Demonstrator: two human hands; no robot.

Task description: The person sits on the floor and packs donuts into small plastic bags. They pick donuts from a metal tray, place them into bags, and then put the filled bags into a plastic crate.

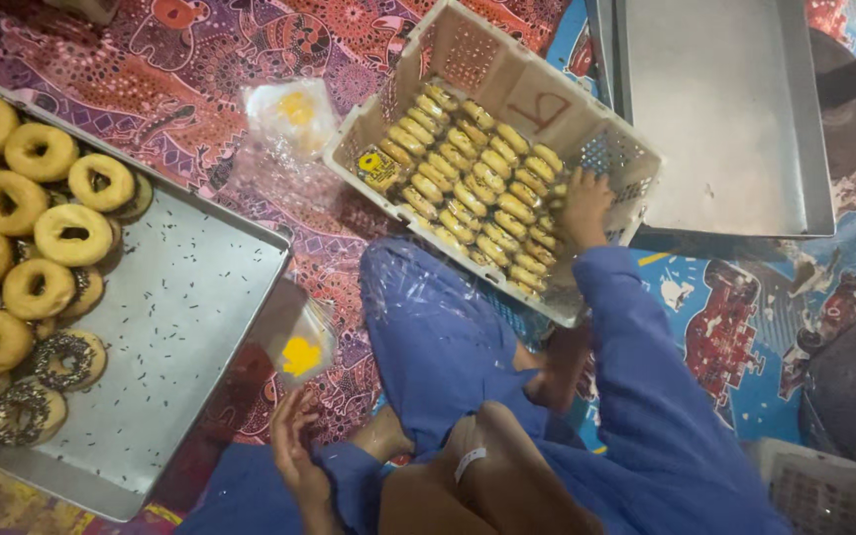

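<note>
While my right hand [585, 206] rests released on packed doughnuts in the crate [468, 59] at one o'clock, my left hand [294, 446] lies open, empty, beside the tray [185, 317] at nine.

Crate of wrapped doughnuts on the floor cloth

A cream plastic crate [537, 99] sits tilted on blue-clad knees, packed with neat rows of clear-wrapped yellow doughnuts [473, 183]; one yellow-labelled packet [378, 168] lies at its left end.

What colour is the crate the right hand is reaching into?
The crate under the right hand is white or cream plastic, seen in the head view.
</note>
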